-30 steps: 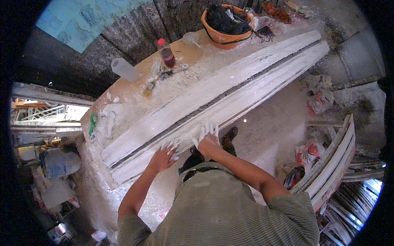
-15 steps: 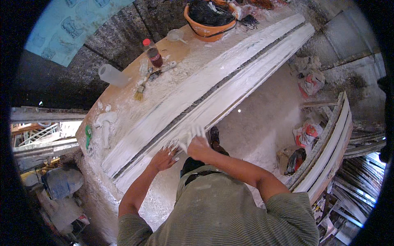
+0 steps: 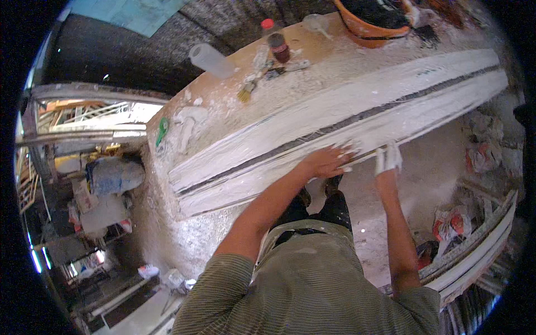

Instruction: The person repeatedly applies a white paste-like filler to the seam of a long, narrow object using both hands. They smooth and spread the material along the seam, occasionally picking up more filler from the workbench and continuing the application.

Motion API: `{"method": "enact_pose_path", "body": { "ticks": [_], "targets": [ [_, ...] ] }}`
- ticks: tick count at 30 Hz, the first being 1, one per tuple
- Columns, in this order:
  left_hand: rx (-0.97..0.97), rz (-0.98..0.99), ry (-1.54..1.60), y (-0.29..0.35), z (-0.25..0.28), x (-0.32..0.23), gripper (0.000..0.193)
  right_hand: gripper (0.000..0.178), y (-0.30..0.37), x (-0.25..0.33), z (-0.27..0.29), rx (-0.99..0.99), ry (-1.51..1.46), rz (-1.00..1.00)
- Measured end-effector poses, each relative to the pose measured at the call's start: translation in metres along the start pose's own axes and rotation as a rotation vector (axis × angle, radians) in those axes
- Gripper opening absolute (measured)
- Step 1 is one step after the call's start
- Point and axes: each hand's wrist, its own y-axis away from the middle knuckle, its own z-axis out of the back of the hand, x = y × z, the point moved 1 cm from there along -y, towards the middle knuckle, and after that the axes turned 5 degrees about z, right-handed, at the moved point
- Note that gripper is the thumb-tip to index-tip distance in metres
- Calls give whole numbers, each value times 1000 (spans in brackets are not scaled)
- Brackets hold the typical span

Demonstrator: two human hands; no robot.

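Observation:
A long white, plaster-like piece (image 3: 245, 142) with a dark lengthwise groove (image 3: 335, 123) lies diagonally across the worktable (image 3: 223, 89). My left hand (image 3: 325, 162) reaches over its near edge, fingers apart and laid on the white surface, their tips specked white. To the right, my right hand (image 3: 388, 161) is at the same edge. Its fingers look stretched and are thickly coated in white. Nothing I can make out is held in either hand; whether the right fingertips touch the edge is unclear.
Along the table's far side are an orange bucket (image 3: 371, 36), a red-capped bottle (image 3: 277, 46), a whitish plastic container (image 3: 211, 60) and a brush (image 3: 245, 92). A green tool (image 3: 162, 129) lies at the left end. Another long white piece (image 3: 480, 257) leans at the lower right.
My view has turned and shifted, so the table sits differently. My hands, close together before, are now farther apart along the near edge, the right one farther right.

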Motion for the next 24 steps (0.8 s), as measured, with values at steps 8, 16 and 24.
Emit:
{"method": "enact_pose_path", "body": {
  "ticks": [8,16,24],
  "targets": [
    [36,4,-59,51,9,4,65,42,-3,28,-26,-72,8,-16],
    [140,10,-161,304,8,69,62,42,53,170,-122,698,370,225],
    [243,265,-262,551,12,104,60,76,137,399,-176,475,164,208]
  ]
}}
